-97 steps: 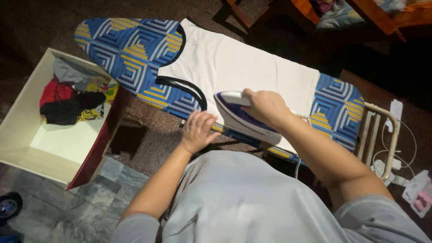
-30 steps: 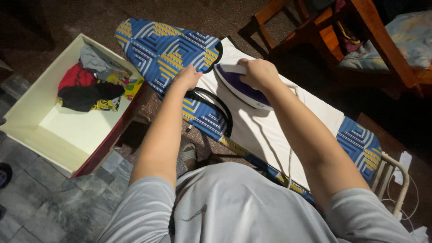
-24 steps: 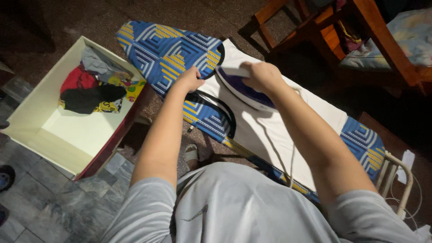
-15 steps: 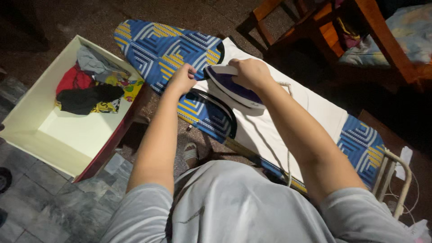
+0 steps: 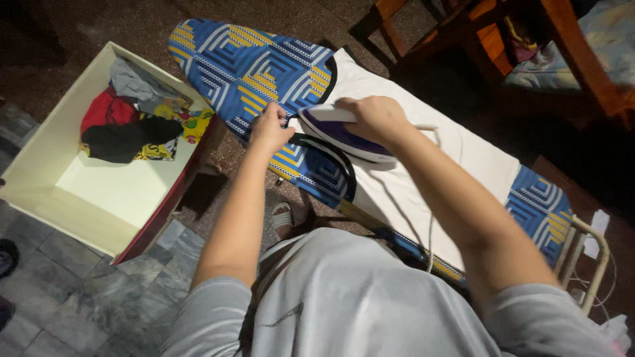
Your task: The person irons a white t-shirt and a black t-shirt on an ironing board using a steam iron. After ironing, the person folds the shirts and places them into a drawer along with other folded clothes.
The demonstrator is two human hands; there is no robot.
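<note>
My right hand (image 5: 377,118) grips the white handle of a purple and white iron (image 5: 334,131), which rests on a white sleeveless top (image 5: 410,152) with black trim. The top lies spread over an ironing board (image 5: 254,63) with a blue, yellow and white patterned cover. My left hand (image 5: 270,127) pinches the top's shoulder strap just left of the iron's tip. The iron's cord (image 5: 430,225) hangs down over the board's near edge.
A cream open box (image 5: 99,192) with red, black, grey and yellow clothes stands on the floor at the left. Wooden furniture (image 5: 529,39) with fabric on it is at the back right. The board's metal rest (image 5: 592,258) sticks out at the right. A sandalled foot (image 5: 283,218) shows under the board.
The iron has slid from the top's lower hem up to its shoulder area. My left hand moved from the board's near edge to the strap and now pinches it.
</note>
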